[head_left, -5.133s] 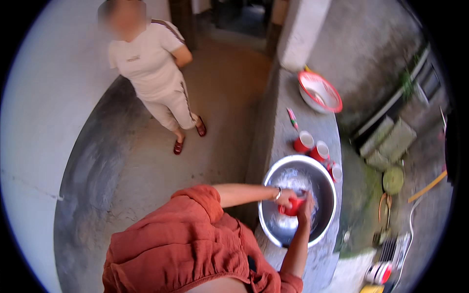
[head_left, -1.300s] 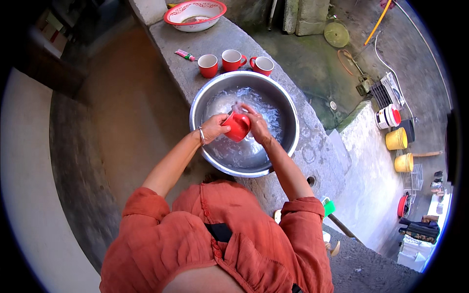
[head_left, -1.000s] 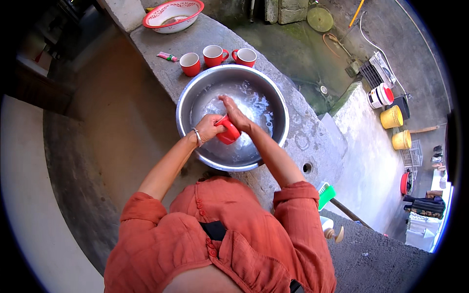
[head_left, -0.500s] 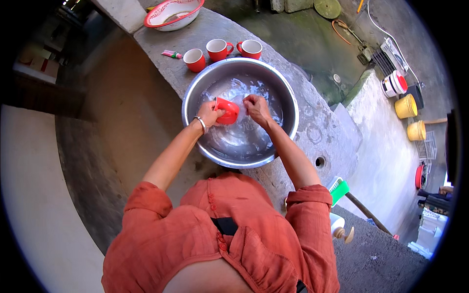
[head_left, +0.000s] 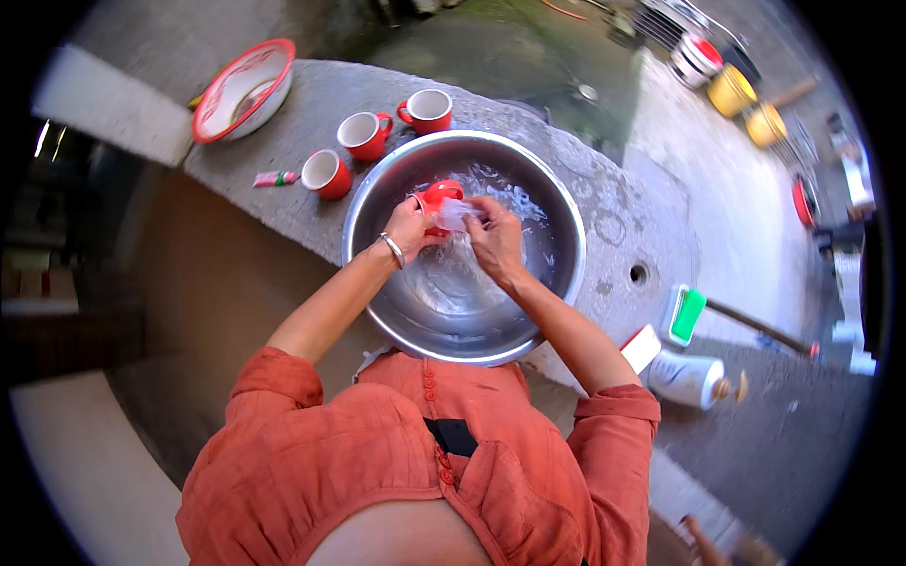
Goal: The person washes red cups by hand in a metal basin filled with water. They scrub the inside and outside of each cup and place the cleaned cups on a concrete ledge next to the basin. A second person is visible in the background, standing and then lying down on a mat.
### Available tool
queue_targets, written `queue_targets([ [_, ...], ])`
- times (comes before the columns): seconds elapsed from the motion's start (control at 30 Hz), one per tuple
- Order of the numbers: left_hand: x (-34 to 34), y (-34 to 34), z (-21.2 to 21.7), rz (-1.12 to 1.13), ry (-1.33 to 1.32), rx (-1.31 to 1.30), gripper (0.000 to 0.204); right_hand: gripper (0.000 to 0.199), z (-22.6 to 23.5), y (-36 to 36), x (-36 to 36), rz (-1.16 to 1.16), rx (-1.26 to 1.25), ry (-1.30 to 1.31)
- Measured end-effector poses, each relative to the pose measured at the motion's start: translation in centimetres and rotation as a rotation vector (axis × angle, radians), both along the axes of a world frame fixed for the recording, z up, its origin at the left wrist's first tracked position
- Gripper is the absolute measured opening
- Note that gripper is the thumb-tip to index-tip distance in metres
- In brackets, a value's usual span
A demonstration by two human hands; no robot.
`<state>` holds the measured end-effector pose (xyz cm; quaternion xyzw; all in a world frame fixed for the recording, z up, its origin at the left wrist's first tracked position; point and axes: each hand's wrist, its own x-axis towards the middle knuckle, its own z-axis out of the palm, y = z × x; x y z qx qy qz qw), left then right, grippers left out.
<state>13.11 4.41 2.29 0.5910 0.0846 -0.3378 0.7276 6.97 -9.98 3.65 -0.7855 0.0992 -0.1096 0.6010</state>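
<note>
**A red mug and a pale sheet held within a metal basin**

At the centre of the frame, a wide metal basin (head_left: 563, 247) containing water (head_left: 451, 294) stands on a concrete ledge (head_left: 613, 193). The left hand (head_left: 413, 229), with a silver-coloured bracelet (head_left: 393, 250) at its wrist, is clamped on a red mug (head_left: 440, 193), which is tilted within the basin, left of its middle. The fingers of the right hand (head_left: 497, 238) are closed on a pale, translucent sheet (head_left: 455, 214) of unclear material. The sheet overlaps the red mug in this view; whether the two touch cannot be told.

Beyond the basin's upper-left rim stand three more mugs, red with white interiors: the left mug (head_left: 337, 179), the middle mug (head_left: 369, 148) and the right mug (head_left: 429, 120), the latter two with handles facing each other. Farther left lies a pink-and-green tube (head_left: 275, 178); at upper left is a red-rimmed bowl (head_left: 267, 106). A white pump bottle (head_left: 687, 379) appears at lower right, and a yellow bucket (head_left: 731, 91) at upper right.
</note>
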Motion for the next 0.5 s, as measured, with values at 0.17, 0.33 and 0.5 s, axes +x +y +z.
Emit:
queue_targets([
  [0.17,1.9,0.0,-2.4,-0.361,-0.252,0.153,0.016,0.037,-1.4,2.3,1.5,0.172,-0.576,-0.047],
  [0.33,0.8,0.1,-1.0,-0.429,-0.273,0.096,0.026,0.061,-2.2,3.8,2.0,0.276,-0.515,0.559],
  [0.5,3.4,0.7,-4.8,-0.403,-0.013,-0.131,0.020,0.043,-3.2,5.7,-3.1,0.036,-0.366,0.088],
])
